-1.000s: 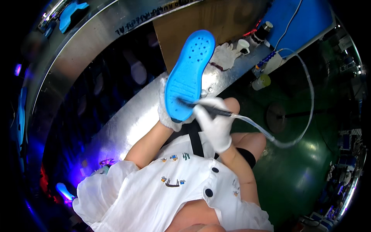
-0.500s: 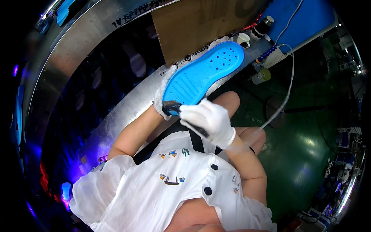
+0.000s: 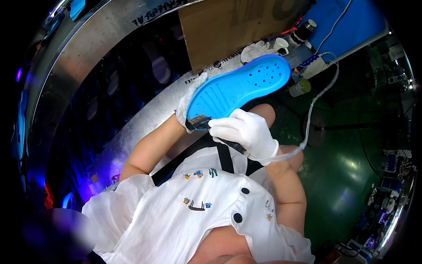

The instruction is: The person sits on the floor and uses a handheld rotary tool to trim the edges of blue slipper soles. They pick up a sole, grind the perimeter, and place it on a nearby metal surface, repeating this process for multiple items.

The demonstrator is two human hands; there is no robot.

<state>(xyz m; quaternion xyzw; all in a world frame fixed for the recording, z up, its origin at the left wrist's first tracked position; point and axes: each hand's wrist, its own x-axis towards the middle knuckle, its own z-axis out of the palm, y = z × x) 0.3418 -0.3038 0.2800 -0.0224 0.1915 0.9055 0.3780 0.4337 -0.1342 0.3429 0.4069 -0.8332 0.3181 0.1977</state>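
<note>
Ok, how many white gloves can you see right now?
3: one on the left hand under the blue foam insole, one on the right hand, one spare white glove on the bench. Others may be hidden.

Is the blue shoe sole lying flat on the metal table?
No, the blue shoe sole is held up in the gloved left hand, while the gloved right hand presses a dark corded tool to its heel end.

A blue shoe sole [image 3: 239, 90] is held from beneath by the gloved left hand [image 3: 190, 102], tread side up. A dark brush-tipped tool [image 3: 206, 124] on a white hose [image 3: 314, 116] is gripped by the gloved right hand [image 3: 246, 131] and pressed to the sole's heel edge.
</note>
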